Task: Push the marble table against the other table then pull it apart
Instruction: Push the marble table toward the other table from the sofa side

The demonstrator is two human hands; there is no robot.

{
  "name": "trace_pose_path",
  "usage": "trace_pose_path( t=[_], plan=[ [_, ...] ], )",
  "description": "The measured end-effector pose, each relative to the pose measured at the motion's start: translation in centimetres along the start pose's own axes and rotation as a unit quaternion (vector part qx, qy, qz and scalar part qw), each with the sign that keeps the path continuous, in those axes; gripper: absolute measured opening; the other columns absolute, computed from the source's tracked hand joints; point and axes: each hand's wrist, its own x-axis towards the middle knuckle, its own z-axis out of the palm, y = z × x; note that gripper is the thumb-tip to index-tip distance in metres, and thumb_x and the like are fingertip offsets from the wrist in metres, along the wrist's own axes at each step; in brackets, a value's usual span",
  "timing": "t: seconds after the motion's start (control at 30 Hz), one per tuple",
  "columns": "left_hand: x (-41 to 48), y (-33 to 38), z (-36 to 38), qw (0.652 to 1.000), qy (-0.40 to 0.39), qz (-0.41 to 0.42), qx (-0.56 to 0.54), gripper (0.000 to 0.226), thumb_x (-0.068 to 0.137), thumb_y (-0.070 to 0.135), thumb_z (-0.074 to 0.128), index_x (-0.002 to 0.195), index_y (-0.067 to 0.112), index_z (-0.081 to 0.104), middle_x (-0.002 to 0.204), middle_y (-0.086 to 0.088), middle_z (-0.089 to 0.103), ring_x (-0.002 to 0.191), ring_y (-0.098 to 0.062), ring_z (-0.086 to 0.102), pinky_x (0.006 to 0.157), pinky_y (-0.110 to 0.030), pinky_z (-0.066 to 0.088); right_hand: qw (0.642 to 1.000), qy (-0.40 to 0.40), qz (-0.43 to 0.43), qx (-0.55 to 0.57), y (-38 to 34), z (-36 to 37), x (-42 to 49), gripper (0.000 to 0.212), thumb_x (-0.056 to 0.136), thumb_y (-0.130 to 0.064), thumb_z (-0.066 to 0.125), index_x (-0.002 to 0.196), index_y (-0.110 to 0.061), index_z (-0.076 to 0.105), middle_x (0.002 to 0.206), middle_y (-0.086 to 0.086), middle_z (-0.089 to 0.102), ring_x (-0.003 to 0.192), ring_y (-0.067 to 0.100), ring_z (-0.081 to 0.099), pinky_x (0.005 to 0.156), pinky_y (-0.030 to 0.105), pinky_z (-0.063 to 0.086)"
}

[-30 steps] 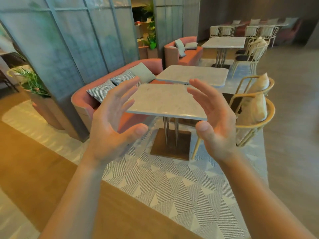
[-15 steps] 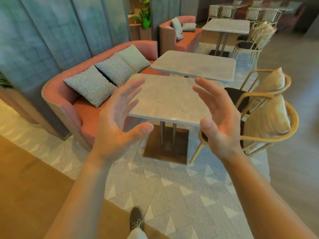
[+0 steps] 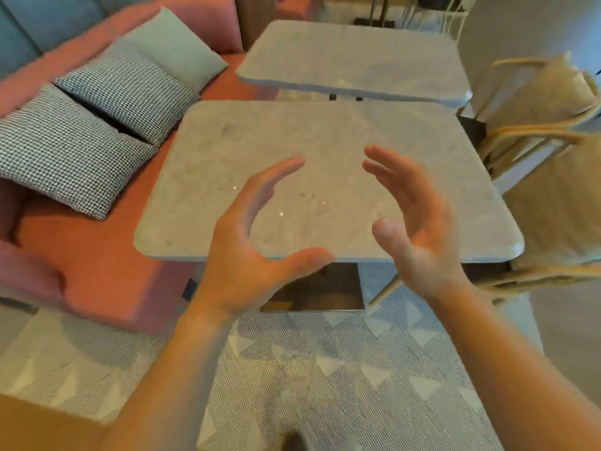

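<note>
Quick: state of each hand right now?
Left hand: open, holding nothing.
Right hand: open, holding nothing.

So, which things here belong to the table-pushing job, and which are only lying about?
Job: near marble table, far marble table, left hand, right hand.
Lying about: pink sofa, checked cushions, chairs, patterned rug.

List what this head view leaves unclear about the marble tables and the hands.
Head view:
- Near grey marble table: its own top hides its legs.
- Far grey marble table: support mostly hidden under both tops.
- Left hand, right hand: open; contact with the near top unclear.
- Wooden chairs: blurred, cut by the right edge.
- Dark shape, bottom edge: cut off, unidentifiable.
</note>
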Motion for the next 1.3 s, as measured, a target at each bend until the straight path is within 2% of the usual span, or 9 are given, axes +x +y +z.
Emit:
trace_pose_path(
  t=[0.2,0.3,0.37,0.43,0.53,0.67,0.87,1.03,1.3],
  plan=[
    [0.0,-11.4,0.7,0.996,-0.015,-0.091,0.018,0.089,0.066,0.081,0.078,0.144,0.05,0.048,0.154,0.026,0.051,0.149,0.006,0.043,0.121,-0.016,0.034,0.996,-0.014,0.085,-0.028,10.7,3.8,0.6,0.088,0.09,-0.077,0.061,0.149,-0.014,0.052,0.152,0.003,0.058,0.14,0.017,0.059,0.12,0.044,0.046],
    [0.0,-16.3,1.0,0.993,-0.014,-0.113,0.037,0.09,0.059,0.073,0.084,0.139,0.053,0.048,0.15,0.025,0.049,0.143,0.02,0.039,0.111,-0.002,0.035,0.987,-0.051,0.13,-0.084,15.5,4.8,0.5,0.081,0.087,-0.066,0.066,0.151,-0.016,0.053,0.151,-0.002,0.058,0.14,0.012,0.057,0.121,0.036,0.044],
    [0.1,-19.2,1.1,0.99,-0.014,-0.129,0.051,0.098,0.054,0.085,0.081,0.14,0.049,0.049,0.154,0.017,0.048,0.152,0.002,0.039,0.122,-0.022,0.04,0.977,-0.102,0.135,-0.128,17.9,5.4,0.3,0.085,0.082,-0.066,0.066,0.151,-0.018,0.053,0.149,-0.006,0.055,0.137,0.004,0.053,0.116,0.015,0.037],
    [0.5,-21.5,1.1,0.981,-0.042,-0.146,0.12,0.113,0.048,0.096,0.072,0.146,0.046,0.047,0.165,0.005,0.042,0.161,-0.019,0.033,0.13,-0.047,0.033,0.965,-0.156,0.127,-0.167,19.7,5.8,-0.1,0.089,0.08,-0.067,0.069,0.151,-0.015,0.054,0.149,-0.002,0.056,0.135,0.007,0.053,0.113,0.009,0.036],
    [1.0,-24.0,1.9,0.93,-0.139,-0.145,0.307,0.129,0.044,0.102,0.058,0.159,0.045,0.041,0.176,0.004,0.03,0.165,-0.026,0.025,0.132,-0.053,0.022,0.93,-0.192,0.069,-0.305,22.0,6.3,-1.3,0.091,0.079,-0.075,0.063,0.145,-0.012,0.063,0.15,0.007,0.061,0.138,0.026,0.059,0.121,0.04,0.041],
    [0.3,-25.2,3.5,0.834,-0.16,-0.084,0.522,0.137,0.045,0.116,0.012,0.165,0.05,0.025,0.178,0.01,0.024,0.166,-0.029,0.023,0.132,-0.054,0.017,0.899,-0.176,-0.014,-0.401,23.3,6.6,-2.2,0.093,0.08,-0.084,0.053,0.144,-0.018,0.064,0.15,0.008,0.062,0.137,0.033,0.06,0.118,0.048,0.04],
    [0.3,-25.6,3.6,0.814,-0.13,-0.086,0.56,0.144,0.049,0.116,0.007,0.169,0.038,0.02,0.179,0.004,0.021,0.165,-0.037,0.019,0.13,-0.06,0.014,0.851,-0.203,0.015,-0.485,23.3,7.0,-2.1,0.097,0.079,-0.096,0.038,0.155,-0.038,0.046,0.161,0.005,0.047,0.149,0.035,0.045,0.123,0.053,0.03],
    [0.7,-25.5,3.8,0.799,-0.129,-0.106,0.577,0.142,0.05,0.115,0.011,0.169,0.039,0.017,0.179,0.006,0.019,0.166,-0.036,0.019,0.13,-0.06,0.015,0.798,-0.257,0.048,-0.543,23.3,6.5,-1.5,0.105,0.072,-0.104,0.011,0.164,-0.054,0.011,0.178,-0.002,0.018,0.162,0.04,0.02,0.127,0.063,0.02],
    [1.0,-26.1,3.7,0.795,-0.127,-0.093,0.586,0.146,0.044,0.116,-0.003,0.169,0.041,0.014,0.179,0.008,0.018,0.166,-0.032,0.02,0.132,-0.056,0.016,0.77,-0.247,0.037,-0.587,24.2,6.7,-1.2,0.109,0.065,-0.106,-0.004,0.162,-0.056,0.0,0.178,0.008,0.015,0.161,0.049,0.019,0.124,0.07,0.022]
  ],
)
